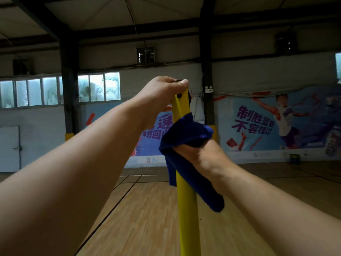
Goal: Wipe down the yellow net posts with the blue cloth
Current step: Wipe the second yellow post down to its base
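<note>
Yellow net post, left hand fingers curled over top; right hand fingers hidden, blue cloth wrapped around post.

We are seeing the yellow post standing upright mid-view, its top end blocked by the left hand gripping it. Just below, the blue cloth is wrapping the post under the right hand, with its tails hanging down beside the post. Beneath that the post is showing bare, with open air to either side above the wooden floor.
</note>
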